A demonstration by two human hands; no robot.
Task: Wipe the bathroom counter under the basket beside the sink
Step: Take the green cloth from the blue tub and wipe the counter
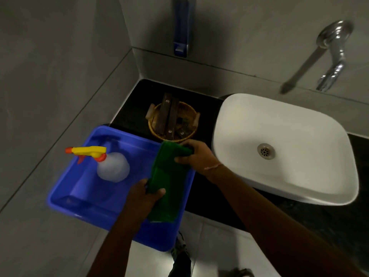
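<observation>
Left hand (pixel 142 193) & right hand (pixel 194 154): both pinching folded green cloth (pixel 167 182) over blue plastic tub (pixel 83 204) w/ clear spray bottle, yellow-orange trigger (pixel 103 160). Beyond: round woven wicker basket (pixel 173 121) on black table (pixel 131 108), just left of white oval basin (pixel 279 144). Chrome wall tap (pixel 333 54) behind.
</observation>
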